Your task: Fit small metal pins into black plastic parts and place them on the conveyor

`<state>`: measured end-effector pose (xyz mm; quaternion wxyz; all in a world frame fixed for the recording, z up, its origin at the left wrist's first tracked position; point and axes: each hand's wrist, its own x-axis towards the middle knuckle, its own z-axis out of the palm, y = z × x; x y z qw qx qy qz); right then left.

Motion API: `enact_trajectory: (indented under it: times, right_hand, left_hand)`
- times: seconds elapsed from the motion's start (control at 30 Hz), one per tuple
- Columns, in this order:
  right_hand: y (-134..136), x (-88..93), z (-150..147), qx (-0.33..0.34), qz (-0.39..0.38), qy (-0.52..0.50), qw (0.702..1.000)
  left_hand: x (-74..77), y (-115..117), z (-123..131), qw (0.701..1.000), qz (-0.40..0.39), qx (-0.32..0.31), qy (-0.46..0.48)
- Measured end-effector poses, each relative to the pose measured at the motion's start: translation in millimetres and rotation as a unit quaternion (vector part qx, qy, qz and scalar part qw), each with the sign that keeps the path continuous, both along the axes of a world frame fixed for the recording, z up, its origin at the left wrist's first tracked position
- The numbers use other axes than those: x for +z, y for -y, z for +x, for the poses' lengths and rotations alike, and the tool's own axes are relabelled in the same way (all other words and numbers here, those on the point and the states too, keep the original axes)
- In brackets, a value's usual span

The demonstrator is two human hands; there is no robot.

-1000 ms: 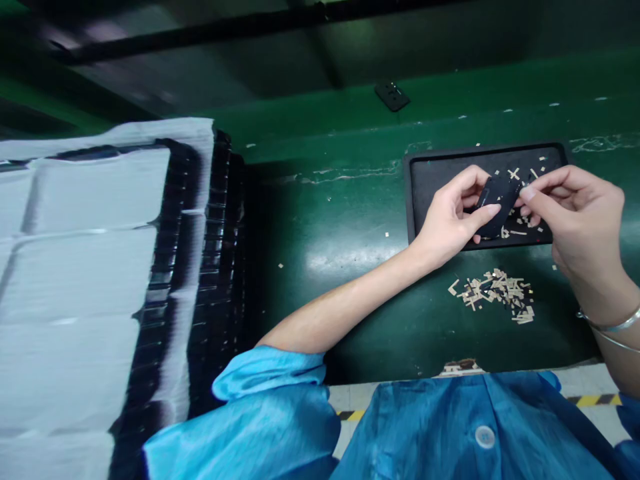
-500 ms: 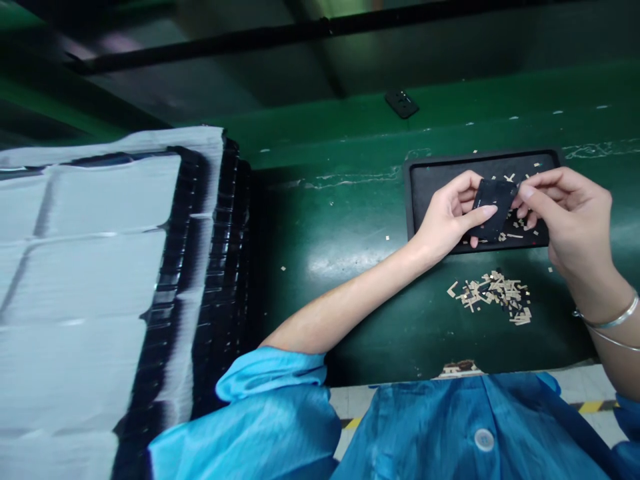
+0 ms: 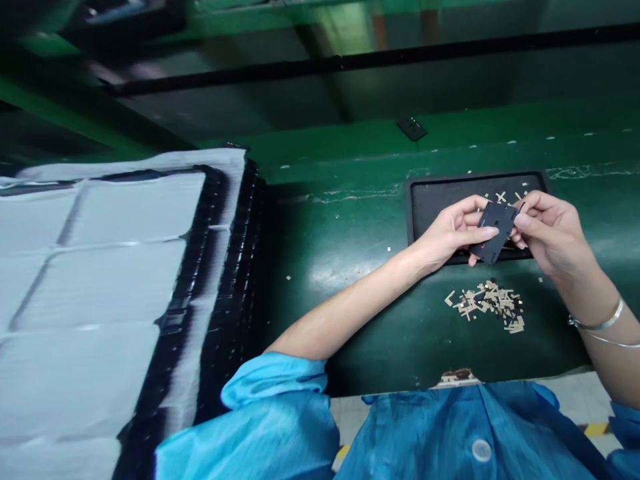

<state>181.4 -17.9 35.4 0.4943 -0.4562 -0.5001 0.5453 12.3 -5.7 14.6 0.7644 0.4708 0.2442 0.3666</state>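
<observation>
A thin black rectangular plate with small cut-outs (image 3: 493, 233) is tilted above the black tray (image 3: 411, 213). My left hand (image 3: 457, 230) grips its left side, the thumb flat across its face. My right hand (image 3: 547, 230) pinches at the plate's upper right edge, thumb against fingertips; whether a small piece sits in that pinch is hidden. Small tan and black scraps (image 3: 501, 197) lie in the tray behind the hands. In front of the tray, a loose heap of similar tan and black scraps (image 3: 493, 303) lies on the green tabletop (image 3: 360, 320).
At the left stands a tall stack of black trays (image 3: 235, 267) with pale grey sheet (image 3: 125, 220) on top. Another small black plate (image 3: 412, 128) lies at the back of the table. A few stray scraps dot the green surface.
The view has shifted, so the table sits slightly lower in the picture. The plate's face has turned more toward me. Both hands keep their places at its edges.
</observation>
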Motion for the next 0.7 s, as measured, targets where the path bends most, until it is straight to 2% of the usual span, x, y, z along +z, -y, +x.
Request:
enact_trajectory:
  times: [0.07, 0.13, 0.2, 0.27, 0.43, 0.7]
  right_hand:
    - [2, -2.0, 1, -0.019, 0.027, 0.018, 0.999]
    - [3, -2.8, 0, -0.039, 0.052, 0.038, 0.997]
    - [5, -2.7, -1, -0.05, 0.073, 0.057, 0.994]
    - [6, -2.6, -3, -0.052, 0.089, 0.07, 0.992]
    - [7, -3.5, -4, -0.049, 0.102, 0.071, 0.991]
    - [9, 2.4, -6, -0.004, 0.045, 0.035, 0.998]
  left_hand:
    - [-0.1, 3, 2, 0.994, 0.055, 0.077, -0.052]
    - [-0.5, 7, 4, 0.974, 0.126, 0.15, -0.114]
    - [-2.0, 10, 6, 0.954, 0.185, 0.182, -0.152]
    - [-4.4, 12, 7, 0.945, 0.214, 0.189, -0.159]
    - [-7.3, 12, 7, 0.939, 0.229, 0.199, -0.162]
    - [-3.9, 14, 6, 0.929, 0.251, 0.217, -0.163]
